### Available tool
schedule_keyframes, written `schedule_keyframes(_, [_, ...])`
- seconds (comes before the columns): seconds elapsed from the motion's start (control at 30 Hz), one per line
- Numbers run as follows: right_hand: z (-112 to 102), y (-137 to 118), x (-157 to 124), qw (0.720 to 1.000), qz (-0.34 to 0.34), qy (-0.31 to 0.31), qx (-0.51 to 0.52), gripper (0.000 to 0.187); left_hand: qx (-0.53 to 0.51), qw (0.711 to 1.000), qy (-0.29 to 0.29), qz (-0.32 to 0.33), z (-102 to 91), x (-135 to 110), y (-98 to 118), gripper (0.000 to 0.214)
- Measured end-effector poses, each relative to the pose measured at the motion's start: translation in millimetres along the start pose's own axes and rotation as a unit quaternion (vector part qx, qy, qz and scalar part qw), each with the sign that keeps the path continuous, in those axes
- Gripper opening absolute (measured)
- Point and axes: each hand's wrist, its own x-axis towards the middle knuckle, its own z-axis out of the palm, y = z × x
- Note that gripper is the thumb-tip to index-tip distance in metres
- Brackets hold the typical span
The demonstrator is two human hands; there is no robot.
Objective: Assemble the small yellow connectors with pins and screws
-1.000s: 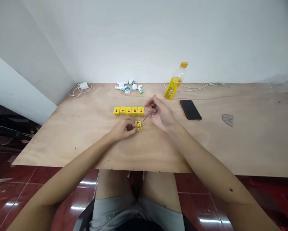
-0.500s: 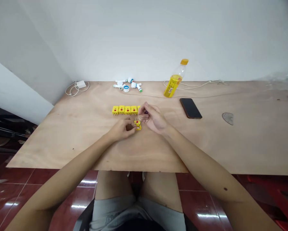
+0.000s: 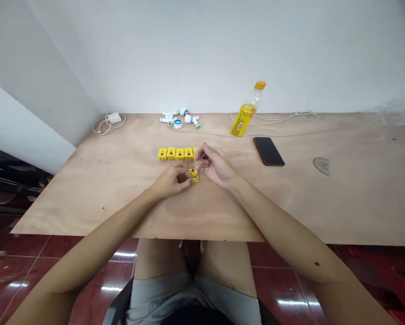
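Note:
My left hand (image 3: 172, 181) rests on the table with thumb and fingers closed at the side of a small yellow two-pin plug (image 3: 193, 171). This plug has a red dot, and its pins point away from me. Just to its right, my right hand (image 3: 216, 168) is raised with curled fingers around something small and dark purple (image 3: 205, 157), mostly hidden. Beyond my hands, several similar yellow plugs (image 3: 175, 154) stand side by side in a row, pins towards me. The right end of that row is covered by my right hand.
White fittings with blue and green ends (image 3: 177, 123) lie near the wall. A tilted yellow drink bottle (image 3: 244, 118), a black phone (image 3: 269, 151) and a flat grey half-round piece (image 3: 321, 165) are to the right. A white charger (image 3: 114, 118) with its cable sits back left.
Both hands and the yellow plug between them stay almost in place. The whole view has shifted very slightly.

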Motion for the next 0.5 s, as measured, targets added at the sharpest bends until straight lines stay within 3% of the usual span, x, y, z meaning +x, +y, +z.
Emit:
schedule_keyframes(0.3, [1.8,-1.4,-1.5,1.000,0.001,0.006,-0.022,0.062,0.003,1.000,-0.003,-0.001,-0.8,0.0,0.4,0.015])
schedule_keyframes(0.5, [5.0,-1.0,-5.0,0.999,0.018,-0.044,0.001,0.061,0.007,1.000,-0.003,0.008,-0.4,0.1,-2.1,0.015])
